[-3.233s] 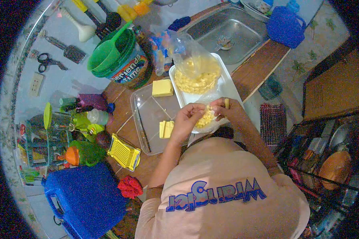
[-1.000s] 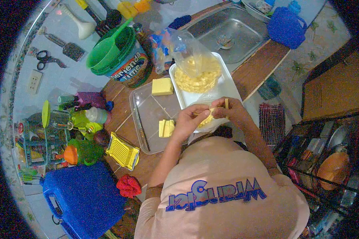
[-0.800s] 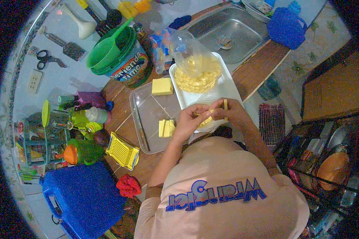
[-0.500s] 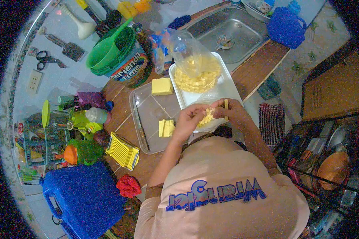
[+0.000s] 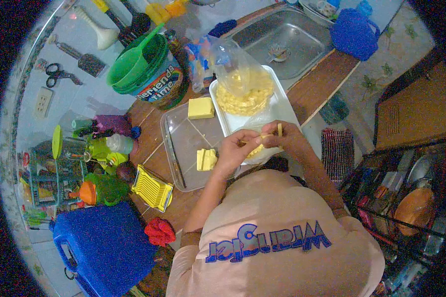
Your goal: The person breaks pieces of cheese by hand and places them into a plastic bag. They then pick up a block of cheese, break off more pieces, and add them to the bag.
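My left hand (image 5: pixel 238 147) and my right hand (image 5: pixel 284 135) meet over the near end of a white tray (image 5: pixel 287 99). Both are closed, fingertips pinched around thin pale-yellow strips that look like cheese. One cheese strip (image 5: pixel 280 129) sticks up between my right fingers. Small yellow pieces (image 5: pixel 254 152) in clear plastic lie under my hands, partly hidden. Farther up the tray, a clear plastic bag (image 5: pixel 233 64) stands over a heap of diced cheese (image 5: pixel 243 100). Left of the tray, a cheese block (image 5: pixel 200 108) and a partly sliced block (image 5: pixel 206 160) rest on a clear board.
A knife (image 5: pixel 175 153) lies along the clear board's left side. Nearby are a yellow slicer (image 5: pixel 152 189), a red cloth (image 5: pixel 159 231), a blue container (image 5: pixel 104 247) and a green bucket (image 5: pixel 168 84). A metal sink (image 5: pixel 302 37) is beyond the tray.
My hands have drawn closer together at the fingertips, covering more of the small pieces below. A yellow strip now shows between them. Other things stay in place.
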Tool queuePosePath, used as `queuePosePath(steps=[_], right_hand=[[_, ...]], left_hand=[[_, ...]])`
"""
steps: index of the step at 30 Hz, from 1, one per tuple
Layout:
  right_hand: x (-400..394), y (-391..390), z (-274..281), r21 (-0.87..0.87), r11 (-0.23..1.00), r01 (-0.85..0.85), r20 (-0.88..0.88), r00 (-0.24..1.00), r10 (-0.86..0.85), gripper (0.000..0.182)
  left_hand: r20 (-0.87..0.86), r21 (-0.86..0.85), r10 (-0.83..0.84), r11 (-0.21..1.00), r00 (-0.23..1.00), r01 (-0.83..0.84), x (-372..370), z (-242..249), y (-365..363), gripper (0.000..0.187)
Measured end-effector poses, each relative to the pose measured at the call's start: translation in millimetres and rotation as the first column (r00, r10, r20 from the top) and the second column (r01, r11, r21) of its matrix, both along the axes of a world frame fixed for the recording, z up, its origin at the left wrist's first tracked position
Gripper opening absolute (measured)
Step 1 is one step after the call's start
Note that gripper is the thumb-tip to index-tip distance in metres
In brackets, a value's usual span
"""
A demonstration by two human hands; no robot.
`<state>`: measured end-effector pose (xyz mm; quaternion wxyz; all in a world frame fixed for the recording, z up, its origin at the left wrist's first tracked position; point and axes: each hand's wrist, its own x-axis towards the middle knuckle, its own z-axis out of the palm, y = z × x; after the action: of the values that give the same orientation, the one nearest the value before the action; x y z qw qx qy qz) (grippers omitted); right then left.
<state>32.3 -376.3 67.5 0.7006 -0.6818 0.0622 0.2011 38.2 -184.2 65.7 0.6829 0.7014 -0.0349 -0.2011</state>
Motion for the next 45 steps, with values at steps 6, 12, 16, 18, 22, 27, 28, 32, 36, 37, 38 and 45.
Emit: queuePosePath(steps=[6, 12, 16, 18, 22, 27, 28, 32, 36, 37, 38, 45], right_hand=[[0, 0, -2, 0.024, 1.0, 0.013, 0.017, 1.0, -0.013, 0.027], [2, -6, -14, 0.029, 0.999, 0.014, 0.007, 1.0, -0.014, 0.026], [0, -9, -8, 0.045, 0.998, 0.05, -0.049, 0.998, -0.048, 0.023], [0, -11, -6, 0.056, 0.997, 0.059, -0.09, 0.995, -0.054, 0.022], [0, -10, -8, 0.134, 0.987, 0.092, -0.097, 0.992, -0.079, 0.022], [0, -7, 2, 0.074, 0.997, 0.037, -0.078, 0.996, -0.031, 0.022], [-1, -6, 2, 0.066, 0.998, 0.024, -0.08, 0.997, -0.018, 0.023], [-1, -6, -4, 0.057, 0.998, -0.006, -0.076, 0.997, 0.01, 0.027], [-1, -6, -2, 0.081, 0.997, -0.012, -0.086, 0.996, 0.019, 0.026], [-1, -7, -4, 0.078, 0.997, -0.012, -0.087, 0.996, 0.018, 0.026], [-1, -8, -9, 0.074, 0.997, -0.011, -0.088, 0.996, 0.018, 0.026], [-2, -14, -15, 0.157, 0.976, 0.15, -0.134, 0.983, -0.129, 0.023]], left_hand=[[0.004, -0.012, -0.033, 0.999, 0.999, 0.033, 2, -1, 0, 0.018], [-0.014, -0.079, -0.016, 0.997, 1.0, 0.015, 2, -15, -1, 0.015], [0.06, 0.009, -0.004, 1.0, 0.998, 0.004, 5, -25, 0, 0.015], [0.097, 0.051, -0.006, 0.999, 0.995, 0.001, 5, -23, -1, 0.016], [0.118, 0.019, 0.009, 1.0, 0.993, -0.012, 6, -24, -2, 0.017], [0.01, 0.008, 0.019, 1.0, 1.0, -0.019, 4, -12, -6, 0.02], [0.009, 0.015, -0.001, 1.0, 1.0, 0.001, 4, -8, -7, 0.021], [-0.008, -0.025, -0.042, 0.999, 0.999, 0.042, 5, -15, -7, 0.02], [-0.04, -0.128, -0.064, 0.99, 0.997, 0.059, 4, -19, -7, 0.019], [-0.043, -0.109, -0.061, 0.992, 0.997, 0.056, 4, -14, -6, 0.018], [-0.045, -0.09, -0.058, 0.994, 0.997, 0.054, 4, -12, -6, 0.017], [0.014, -0.037, 0.023, 0.999, 1.0, -0.022, 3, -23, -4, 0.014]])
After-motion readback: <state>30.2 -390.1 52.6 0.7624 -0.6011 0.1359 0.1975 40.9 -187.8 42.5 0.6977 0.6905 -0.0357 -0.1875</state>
